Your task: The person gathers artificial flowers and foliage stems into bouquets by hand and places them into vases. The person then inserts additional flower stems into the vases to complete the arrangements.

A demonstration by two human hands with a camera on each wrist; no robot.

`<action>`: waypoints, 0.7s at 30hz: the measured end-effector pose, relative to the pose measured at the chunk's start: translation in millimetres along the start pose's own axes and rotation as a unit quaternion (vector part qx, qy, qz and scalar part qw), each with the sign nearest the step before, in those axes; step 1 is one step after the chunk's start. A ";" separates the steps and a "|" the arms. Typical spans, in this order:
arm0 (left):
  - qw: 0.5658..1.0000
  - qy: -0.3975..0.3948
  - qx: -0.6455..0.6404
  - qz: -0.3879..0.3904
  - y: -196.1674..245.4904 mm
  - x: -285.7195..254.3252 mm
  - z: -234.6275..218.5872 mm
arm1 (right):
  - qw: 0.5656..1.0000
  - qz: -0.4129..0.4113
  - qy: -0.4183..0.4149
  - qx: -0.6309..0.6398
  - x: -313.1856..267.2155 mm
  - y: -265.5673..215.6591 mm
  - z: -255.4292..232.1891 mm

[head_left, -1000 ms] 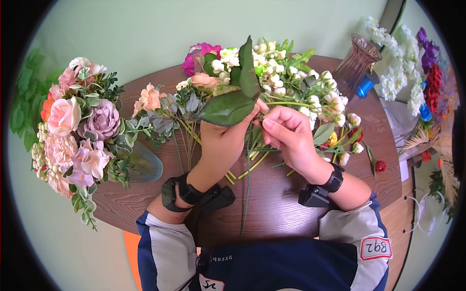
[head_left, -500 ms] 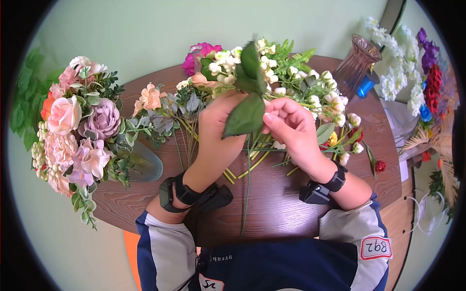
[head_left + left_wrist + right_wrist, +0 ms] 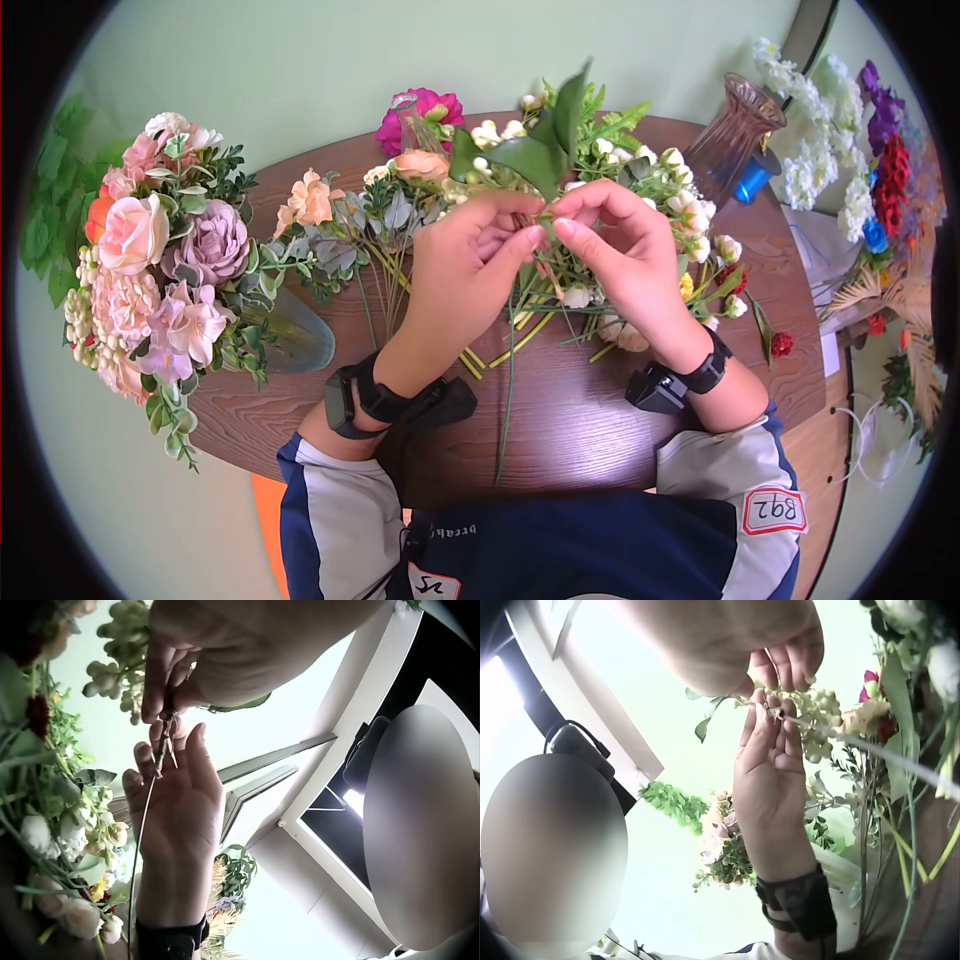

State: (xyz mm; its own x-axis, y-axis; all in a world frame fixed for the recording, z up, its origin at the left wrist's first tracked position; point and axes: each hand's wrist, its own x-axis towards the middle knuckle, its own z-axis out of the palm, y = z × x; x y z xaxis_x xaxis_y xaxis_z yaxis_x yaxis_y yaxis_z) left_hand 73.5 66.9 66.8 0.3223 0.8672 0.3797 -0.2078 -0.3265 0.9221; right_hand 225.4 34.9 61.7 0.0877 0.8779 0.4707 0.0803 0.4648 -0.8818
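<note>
Between both hands, a leafy green sprig [image 3: 535,160] stands above the fingertips, white berries behind it. The left hand [image 3: 465,265] pinches its thin stem between thumb and fingers. Touching close beside it, the right hand [image 3: 630,265] pinches the sprig's base with thumb and forefinger. In the left wrist view, the right hand [image 3: 176,802] is palm up under a brown, knotty stem [image 3: 161,742] with a thin stalk running down. The right wrist view shows the left hand [image 3: 772,772] gripping the stem near a pale berry cluster [image 3: 817,712].
Flowers and cut stems [image 3: 515,350] lie on the round wooden table [image 3: 580,420] beyond the hands. A full bouquet [image 3: 160,250] in a glass vase [image 3: 300,340] stands left. At the back right are a ribbed glass vase [image 3: 735,130] and a blue cup [image 3: 755,180].
The leaves have swung from over the left hand to upright and rightward. Both hands have turned, the fingertips now meeting at the stem, and the right wrist has shifted slightly right.
</note>
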 end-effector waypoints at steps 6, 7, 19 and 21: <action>0.997 -0.052 0.051 -0.001 -6.7 -5.2 -2.7 | 0.999 0.010 -0.031 0.007 -0.3 -11.4 -4.7; 0.995 -0.061 0.077 0.010 -7.2 -5.3 -3.6 | 0.999 -0.008 -0.032 -0.024 0.2 -10.2 -6.2; 0.987 -0.127 0.099 -0.011 5.3 -10.3 -2.0 | 0.994 0.097 -0.038 0.023 -4.4 -24.4 -4.9; 0.995 -0.098 0.023 -0.008 6.5 -12.8 5.6 | 0.990 0.128 -0.033 0.050 -5.0 -26.1 -3.8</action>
State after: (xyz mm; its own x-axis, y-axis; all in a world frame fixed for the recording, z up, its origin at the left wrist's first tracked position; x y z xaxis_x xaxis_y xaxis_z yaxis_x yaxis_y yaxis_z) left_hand 73.2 51.6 68.3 0.5006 0.7833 0.3686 -0.1600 -0.3347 0.9286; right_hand 226.7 18.0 82.4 0.0269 0.9727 0.2306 -0.0346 0.2315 -0.9722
